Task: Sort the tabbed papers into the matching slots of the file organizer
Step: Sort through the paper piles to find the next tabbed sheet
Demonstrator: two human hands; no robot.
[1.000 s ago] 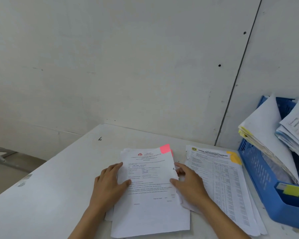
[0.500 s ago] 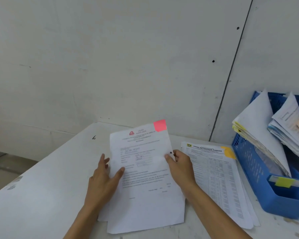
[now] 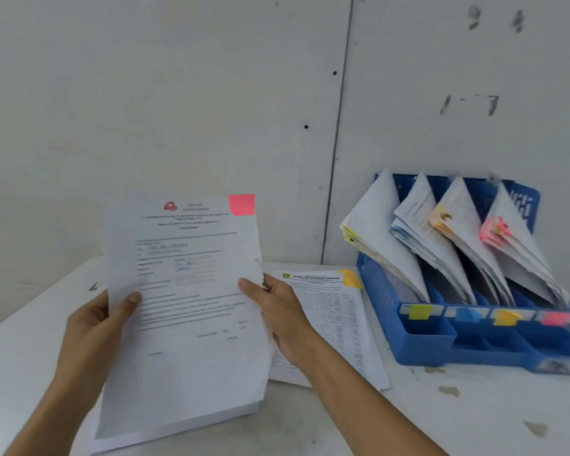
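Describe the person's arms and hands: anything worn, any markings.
The left arm and right arm are bare to the frame's edge, with no sleeves. The left grip and right grip are ungloved hands; no watch, bracelet, ring or marking shows on the visible parts.

White table [image 3: 474, 406] across the lower frame, scuffed, with brownish stains [image 3: 448, 391] at lower right and a small dark mark [image 3: 93, 286] near its left edge. Behind it, pale grey wall [image 3: 145, 93] filling the upper frame, split by a thin dark vertical seam [image 3: 338, 133] right of centre. Two small black holes [image 3: 335, 73] just beside the seam. Faint dark scrawls [image 3: 471, 105] at upper right.
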